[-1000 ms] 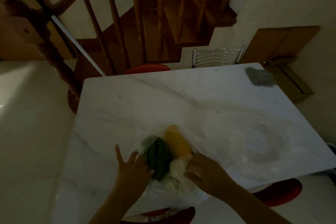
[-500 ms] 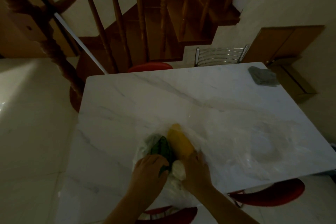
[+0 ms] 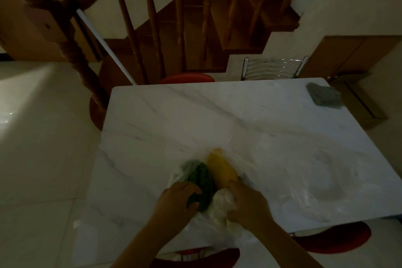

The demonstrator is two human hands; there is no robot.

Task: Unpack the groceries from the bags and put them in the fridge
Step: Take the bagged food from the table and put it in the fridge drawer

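A clear plastic bag [image 3: 187, 168] lies near the front edge of the white marble table [image 3: 217, 115]. Inside it a dark green striped fruit [image 3: 201, 180] and a long yellow fruit [image 3: 221, 169] lie side by side. A whitish bundle [image 3: 223, 200] sits just in front of them. My left hand [image 3: 176, 202] is closed over the near end of the green fruit. My right hand [image 3: 248, 204] grips the whitish bundle, with its fingers touching the yellow fruit's near end. No fridge is in view.
More crumpled clear plastic [image 3: 315, 191] spreads over the table's right side. A grey cloth [image 3: 324, 97] lies at the far right corner. Red chairs [image 3: 330, 239] stand at the near edge, another red chair [image 3: 187, 77] and a chrome chair back [image 3: 274, 67] at the far edge. A wooden staircase railing [image 3: 152, 17] rises behind.
My left hand went from open beside the bag to closed on the green fruit. My right hand shifted left onto the whitish bundle.
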